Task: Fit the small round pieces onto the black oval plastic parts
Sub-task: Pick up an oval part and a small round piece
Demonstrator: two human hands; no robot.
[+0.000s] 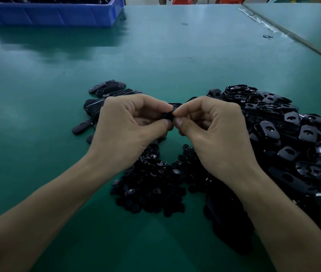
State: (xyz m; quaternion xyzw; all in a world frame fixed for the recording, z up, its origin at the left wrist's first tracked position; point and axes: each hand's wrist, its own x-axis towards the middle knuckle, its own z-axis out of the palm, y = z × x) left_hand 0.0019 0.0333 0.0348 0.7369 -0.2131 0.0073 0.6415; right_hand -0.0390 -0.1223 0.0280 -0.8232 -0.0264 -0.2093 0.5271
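- Left hand (130,122): fingers curled, thumb and forefinger pinching one black oval part (167,115) at its left end.
- Right hand (214,130): curled the same way, thumb and forefinger tips closed on the same part from the right. The fingertips of the two hands nearly touch.
- The oval part is held in the air above the green table (175,55), between the two hands. It is mostly hidden by fingertips; only dark edges show. Cannot tell whether a round piece is also in the pinch.
- Round pieces (151,185): loose black pile on the table, below the hands and between the wrists, partly covered by both.
- Heap (293,138) of oval parts on the right, just beside and partly under the right forearm. Many show a hole in the middle.
- Smaller batch (104,93) of oval parts beyond the left hand. Some overlap in stacks and a few lie singly toward the left.
- Blue bin (51,14) at the far left of the table, with dark items inside, well apart from the hands.
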